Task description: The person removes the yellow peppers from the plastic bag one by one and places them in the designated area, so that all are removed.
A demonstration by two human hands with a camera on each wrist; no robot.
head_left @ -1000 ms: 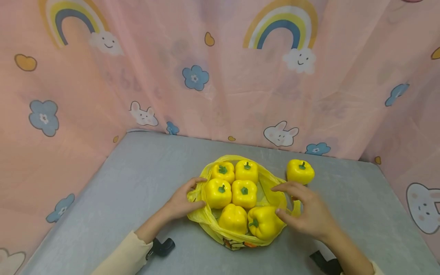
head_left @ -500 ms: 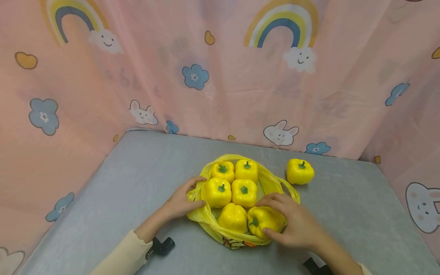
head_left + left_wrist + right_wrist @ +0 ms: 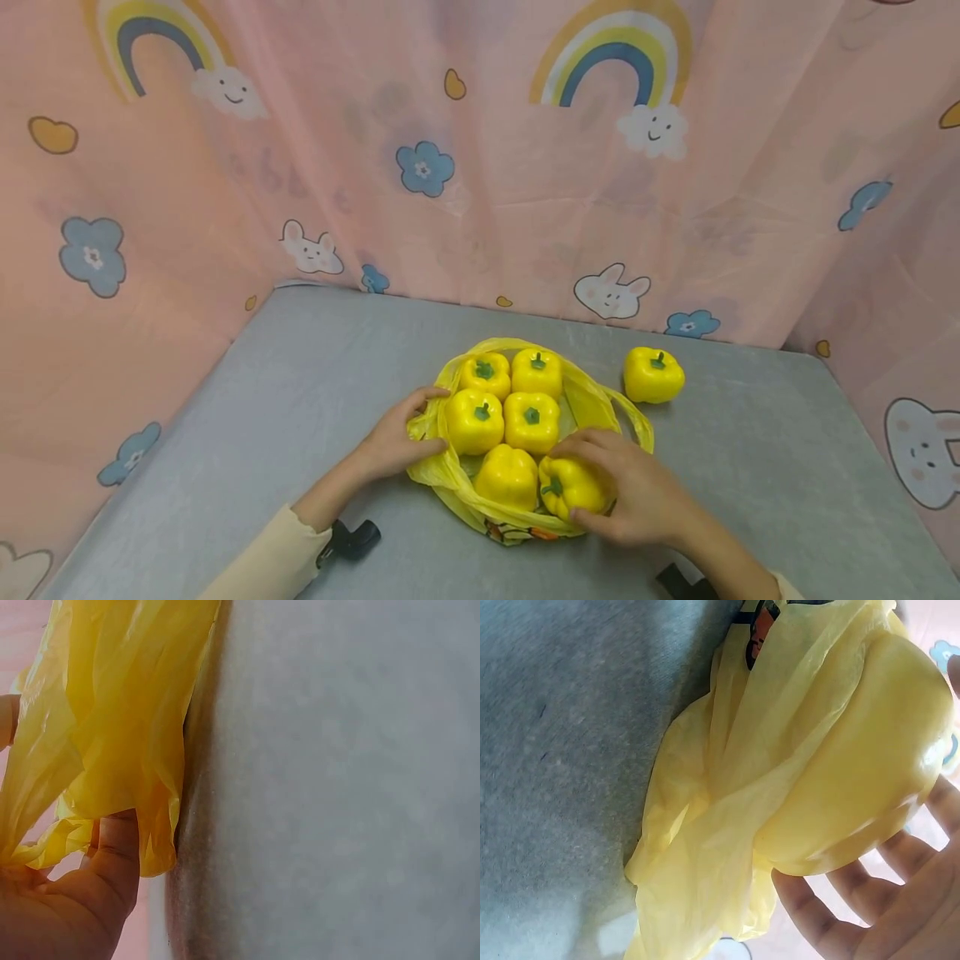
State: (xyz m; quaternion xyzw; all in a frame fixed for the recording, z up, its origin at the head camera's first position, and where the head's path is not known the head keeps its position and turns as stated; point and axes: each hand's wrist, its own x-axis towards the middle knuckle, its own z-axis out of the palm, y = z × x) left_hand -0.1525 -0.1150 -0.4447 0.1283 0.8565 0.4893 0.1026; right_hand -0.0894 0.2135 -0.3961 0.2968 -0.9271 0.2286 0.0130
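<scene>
Left hand [image 3: 393, 437] grips a yellow plastic bag [image 3: 456, 490] at its left rim. Right hand [image 3: 633, 487] grasps a lobed yellow pepper [image 3: 573, 487] inside.

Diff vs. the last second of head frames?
The right hand moved left and toward the person, from the bag's right edge to the nearest right pepper, and now grips it with thumb and fingers. Unchanged: the left hand holding the left rim of the yellow bag, and the lone pepper outside.
</scene>
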